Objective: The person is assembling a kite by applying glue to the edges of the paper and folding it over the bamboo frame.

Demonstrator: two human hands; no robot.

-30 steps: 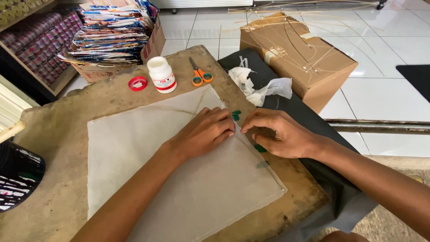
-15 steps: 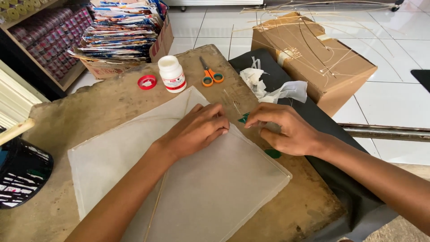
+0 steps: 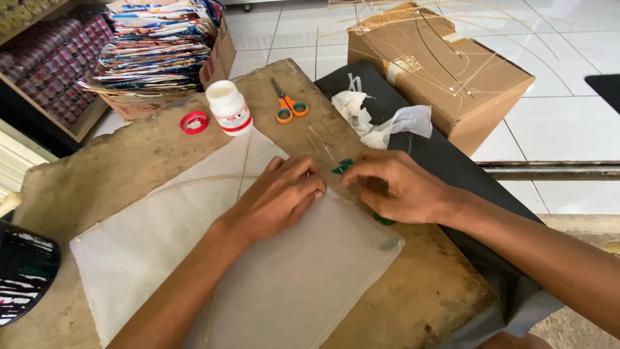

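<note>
Two hands at work, one sheet, one strip.

At nine o'clock, low on the edge: one dark curved object (image 3: 22, 274) with white streaks, only partly in view. At ten to eleven o'clock: one wooden shelf (image 3: 48, 71) packed with rows of small purple-red rolls, too many and too blurred to count. At eleven to twelve o'clock: one open cardboard box (image 3: 216, 55) heaped with a stack of printed sheets (image 3: 155, 45) in blue, red and white.

On the worn wooden table (image 3: 129, 148): one red cap (image 3: 194, 122), lying flat; just beside it at its three o'clock, one white bottle (image 3: 229, 108), upright, uncapped, with a red-and-white label around its lower half. At twelve o'clock, one pair of orange-handled scissors (image 3: 289, 105).

Centre: one pale paper sheet (image 3: 258, 271) spread flat, with thin sticks showing through it. Left hand (image 3: 278, 200) palm down on the sheet, fingers extended and close together, pressing near its upper edge. Right hand (image 3: 397, 187) just beside it at three o'clock, fingertips pinched on one small green strip (image 3: 342, 167) at the sheet's upper corner.

At one o'clock: one crumpled wad of white scraps (image 3: 381, 123) on a black sheet (image 3: 445, 161). At one to two o'clock: one closed brown carton (image 3: 445, 71), thin sticks lying across it.
</note>
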